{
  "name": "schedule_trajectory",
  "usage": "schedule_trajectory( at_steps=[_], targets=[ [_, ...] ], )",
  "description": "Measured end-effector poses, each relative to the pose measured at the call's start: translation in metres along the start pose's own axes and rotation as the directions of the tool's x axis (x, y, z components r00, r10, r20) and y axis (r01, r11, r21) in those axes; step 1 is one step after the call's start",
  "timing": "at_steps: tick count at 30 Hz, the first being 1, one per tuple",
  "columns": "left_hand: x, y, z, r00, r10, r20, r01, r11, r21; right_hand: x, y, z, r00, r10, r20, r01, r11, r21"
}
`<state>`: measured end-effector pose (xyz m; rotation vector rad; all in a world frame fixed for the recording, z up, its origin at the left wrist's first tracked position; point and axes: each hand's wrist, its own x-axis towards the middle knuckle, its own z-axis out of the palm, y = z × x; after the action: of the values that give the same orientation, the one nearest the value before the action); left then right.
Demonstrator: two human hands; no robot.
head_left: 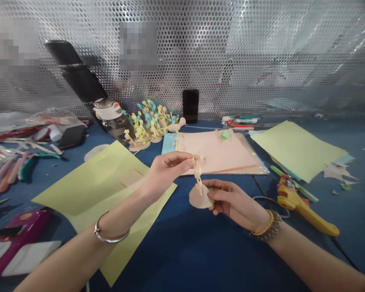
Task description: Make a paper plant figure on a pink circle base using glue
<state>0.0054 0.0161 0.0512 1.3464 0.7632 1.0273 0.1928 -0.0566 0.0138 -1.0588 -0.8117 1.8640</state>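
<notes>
Left hand [172, 170] and right hand [232, 198] shared a small paper piece [198, 182], both pinched closed on it, above a blue table [182, 251].

The piece stood between them: its round, pale base [197, 200] was nearer the right hand, whose fingers gripped the rim, while its thin stalk [197, 171], the long axis, rose nearly upright, tilted toward the left hand's thumb and forefinger at the tip. Beyond both hands ran a perforated metal panel [231, 61]; below the left forearm [76, 259] spread a yellow sheet [88, 190]; past the fingers lay pink sheets [213, 150]; a paper-stalk cluster [152, 119] stood beyond the left hand.
</notes>
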Motion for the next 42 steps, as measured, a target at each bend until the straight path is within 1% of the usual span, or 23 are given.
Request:
schedule_trajectory(
  at_steps=[6,9,12,14,16,19,22,24,27,32,42],
  targets=[
    [0.001,-0.002,-0.003,0.998,-0.031,0.049,0.035,0.995,-0.091,0.002,-0.001,0.000,1.000,0.031,0.001,-0.031,0.999,0.037],
    [0.001,-0.002,-0.003,0.998,-0.036,0.058,0.042,0.995,-0.089,0.002,-0.002,0.002,0.999,0.039,0.004,-0.039,0.999,0.026],
    [0.000,-0.001,-0.003,0.998,-0.022,0.063,0.023,1.000,-0.017,0.001,-0.002,0.003,0.999,0.039,0.002,-0.039,0.999,-0.003],
    [-0.001,0.001,-0.002,0.998,0.001,0.066,-0.005,0.998,0.067,0.000,-0.002,0.003,0.999,0.041,0.002,-0.041,0.999,-0.035],
    [-0.002,0.004,0.000,0.995,0.010,0.100,-0.026,0.987,0.159,-0.001,-0.001,0.003,0.998,0.054,0.015,-0.052,0.995,-0.081],
    [-0.005,0.009,0.004,0.981,-0.033,0.190,-0.019,0.963,0.268,-0.004,-0.001,0.005,0.996,0.079,0.047,-0.071,0.986,-0.149],
    [-0.007,0.011,0.008,0.956,-0.111,0.270,0.020,0.947,0.321,-0.004,-0.001,0.006,0.992,0.096,0.078,-0.074,0.965,-0.250],
    [-0.009,0.010,0.009,0.938,-0.147,0.314,0.040,0.946,0.321,-0.004,-0.001,0.006,0.990,0.104,0.094,-0.071,0.949,-0.306],
    [-0.010,0.008,0.010,0.926,-0.152,0.346,0.057,0.961,0.272,-0.003,-0.001,0.006,0.988,0.109,0.105,-0.068,0.940,-0.335],
    [-0.010,0.007,0.010,0.934,-0.125,0.336,0.050,0.974,0.223,-0.004,0.000,0.006,0.989,0.098,0.108,-0.053,0.932,-0.358],
    [-0.012,0.006,0.010,0.933,-0.080,0.352,-0.006,0.972,0.237,-0.004,-0.001,0.007,0.986,0.103,0.130,-0.044,0.918,-0.395]
  ],
)
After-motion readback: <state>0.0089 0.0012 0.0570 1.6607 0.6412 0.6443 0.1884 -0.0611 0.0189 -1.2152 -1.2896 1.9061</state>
